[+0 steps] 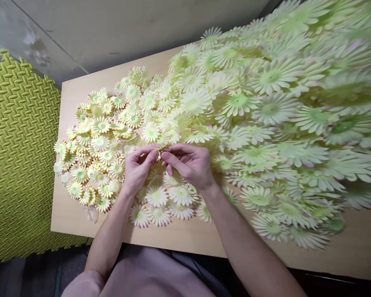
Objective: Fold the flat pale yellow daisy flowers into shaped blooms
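Over the middle of the table, my left hand [139, 165] and my right hand [188, 163] meet with their fingertips nearly touching. Both pinch one small pale yellow-green piece [159, 156], largely covered by the fingers; its kind cannot be made out. Under and around my hands lie many loose artificial flower heads with white to pale green petals. A dense heap of smaller flower heads [100, 144] is left of my left hand. Right of my right hand spreads a pile of larger flower heads [259, 152]. Several single flower heads [157, 196] lie below my wrists.
The wooden tabletop [80, 218] shows along its left and front edges. A yellow-green foam mat [21, 165] stands at the left, against a grey wall [126, 24] behind the table. A small translucent scrap [92, 214] lies near the front left.
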Tool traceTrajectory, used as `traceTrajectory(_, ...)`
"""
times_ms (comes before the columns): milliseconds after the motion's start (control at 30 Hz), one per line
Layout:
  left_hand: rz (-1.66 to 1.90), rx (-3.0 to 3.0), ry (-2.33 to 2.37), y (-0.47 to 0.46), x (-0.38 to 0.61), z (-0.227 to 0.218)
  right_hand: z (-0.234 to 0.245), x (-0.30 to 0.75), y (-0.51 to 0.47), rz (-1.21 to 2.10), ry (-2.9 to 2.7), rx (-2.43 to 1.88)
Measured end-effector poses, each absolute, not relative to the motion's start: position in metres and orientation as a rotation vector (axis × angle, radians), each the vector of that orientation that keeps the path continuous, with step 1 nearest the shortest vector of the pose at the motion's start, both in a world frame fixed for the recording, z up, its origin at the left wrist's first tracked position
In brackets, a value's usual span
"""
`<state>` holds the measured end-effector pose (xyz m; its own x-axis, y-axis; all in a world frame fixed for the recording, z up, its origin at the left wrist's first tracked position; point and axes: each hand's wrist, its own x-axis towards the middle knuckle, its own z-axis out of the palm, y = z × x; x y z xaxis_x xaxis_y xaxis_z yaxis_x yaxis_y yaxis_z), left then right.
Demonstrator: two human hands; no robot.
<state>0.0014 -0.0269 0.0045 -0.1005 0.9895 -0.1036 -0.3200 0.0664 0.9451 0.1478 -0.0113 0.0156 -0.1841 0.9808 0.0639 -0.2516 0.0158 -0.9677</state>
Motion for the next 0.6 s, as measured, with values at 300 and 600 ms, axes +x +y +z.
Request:
traceTrajectory(300, 1.373, 0.893, 1.065, -0.0265, 0.0016, 0.0049, 0.0154, 0.1486, -0.0107, 1.422, -1.181, -0.894)
traceTrajectory(600, 1.353, 0.869, 1.110, -0.0260, 0.0008, 0.0042, 0.0188, 0.1491, -0.0101, 1.432, -1.185, -0.917)
